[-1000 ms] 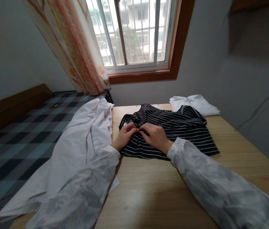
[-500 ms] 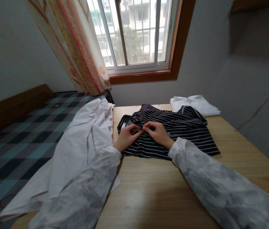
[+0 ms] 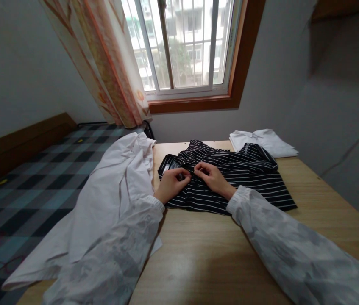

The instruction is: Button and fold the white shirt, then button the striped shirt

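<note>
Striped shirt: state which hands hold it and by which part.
Both hands pinch the black striped shirt at its front opening just below the collar: left hand and right hand, fingers nearly meeting on the wooden table.

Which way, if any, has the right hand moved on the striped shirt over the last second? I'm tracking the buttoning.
Yes: the right hand has crept up the striped shirt toward its collar.

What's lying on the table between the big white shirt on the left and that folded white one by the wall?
The black striped shirt lies between the white shirt and the folded white garment, in the head view; both hands pinch its front.
</note>
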`<state>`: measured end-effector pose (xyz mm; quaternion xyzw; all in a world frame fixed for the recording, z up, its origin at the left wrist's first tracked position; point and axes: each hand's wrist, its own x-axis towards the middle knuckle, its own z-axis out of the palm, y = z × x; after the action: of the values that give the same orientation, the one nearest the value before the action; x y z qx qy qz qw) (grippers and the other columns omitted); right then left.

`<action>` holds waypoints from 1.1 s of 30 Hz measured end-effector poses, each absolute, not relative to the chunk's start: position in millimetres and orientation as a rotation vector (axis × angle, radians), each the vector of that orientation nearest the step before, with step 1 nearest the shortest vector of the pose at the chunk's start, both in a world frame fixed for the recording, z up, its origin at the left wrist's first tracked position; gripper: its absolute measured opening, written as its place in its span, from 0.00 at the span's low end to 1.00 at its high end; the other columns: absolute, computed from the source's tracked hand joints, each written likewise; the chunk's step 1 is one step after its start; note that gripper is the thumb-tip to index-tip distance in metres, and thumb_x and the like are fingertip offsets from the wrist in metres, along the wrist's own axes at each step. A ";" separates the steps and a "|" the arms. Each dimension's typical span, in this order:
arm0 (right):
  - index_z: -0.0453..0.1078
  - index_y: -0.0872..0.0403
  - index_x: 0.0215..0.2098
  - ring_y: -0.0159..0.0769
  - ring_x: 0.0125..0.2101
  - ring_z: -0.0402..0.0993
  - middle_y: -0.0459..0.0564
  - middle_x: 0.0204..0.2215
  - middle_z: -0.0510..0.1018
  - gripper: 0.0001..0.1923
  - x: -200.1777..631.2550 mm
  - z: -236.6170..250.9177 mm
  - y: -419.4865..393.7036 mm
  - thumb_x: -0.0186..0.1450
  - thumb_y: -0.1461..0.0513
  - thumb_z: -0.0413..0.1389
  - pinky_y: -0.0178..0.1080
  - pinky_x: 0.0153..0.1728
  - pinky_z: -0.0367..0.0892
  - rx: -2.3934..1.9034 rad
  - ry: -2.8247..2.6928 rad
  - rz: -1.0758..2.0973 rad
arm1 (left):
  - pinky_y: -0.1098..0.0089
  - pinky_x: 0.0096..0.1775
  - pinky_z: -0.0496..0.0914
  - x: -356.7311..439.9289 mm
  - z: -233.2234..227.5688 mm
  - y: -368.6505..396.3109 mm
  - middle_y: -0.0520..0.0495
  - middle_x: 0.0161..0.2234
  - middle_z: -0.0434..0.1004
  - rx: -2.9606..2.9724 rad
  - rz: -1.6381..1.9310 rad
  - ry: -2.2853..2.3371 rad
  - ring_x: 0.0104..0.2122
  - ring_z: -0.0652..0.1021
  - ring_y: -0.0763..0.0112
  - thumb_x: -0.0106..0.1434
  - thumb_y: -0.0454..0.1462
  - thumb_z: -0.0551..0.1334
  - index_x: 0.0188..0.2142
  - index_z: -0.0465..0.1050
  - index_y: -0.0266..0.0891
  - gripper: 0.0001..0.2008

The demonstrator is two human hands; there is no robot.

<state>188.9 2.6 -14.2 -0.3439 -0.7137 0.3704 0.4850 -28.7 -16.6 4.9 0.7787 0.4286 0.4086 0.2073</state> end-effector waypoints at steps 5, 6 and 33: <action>0.74 0.51 0.39 0.38 0.34 0.73 0.46 0.33 0.78 0.10 188.3 -14.2 3.9 0.74 0.54 0.59 0.40 0.38 0.67 -0.866 -1.748 0.859 | 0.68 0.36 0.72 -29.6 6.6 -17.7 0.48 0.36 0.88 2.199 1.134 1.153 0.34 0.82 0.68 0.67 0.35 0.68 0.40 0.85 0.40 0.06; 0.74 0.51 0.38 0.37 0.33 0.72 0.45 0.33 0.77 0.10 187.8 -14.3 4.2 0.74 0.54 0.59 0.40 0.37 0.66 -0.868 -1.754 0.859 | 0.68 0.37 0.72 -29.4 7.2 -18.4 0.48 0.37 0.87 2.225 1.133 1.122 0.34 0.82 0.68 0.67 0.34 0.67 0.42 0.85 0.41 0.07; 0.79 0.49 0.49 0.44 0.42 0.83 0.52 0.41 0.86 0.13 213.1 14.1 -12.3 0.73 0.50 0.63 0.48 0.47 0.78 -0.861 -1.791 0.838 | 0.70 0.36 0.70 -19.4 4.4 -21.2 0.51 0.31 0.82 2.269 0.837 0.975 0.30 0.79 0.70 0.66 0.32 0.63 0.41 0.84 0.40 0.09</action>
<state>213.1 -12.3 14.1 -0.3517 -0.7318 0.3425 0.4727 -19.4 -21.2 4.4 0.8394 0.3606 0.3094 0.2637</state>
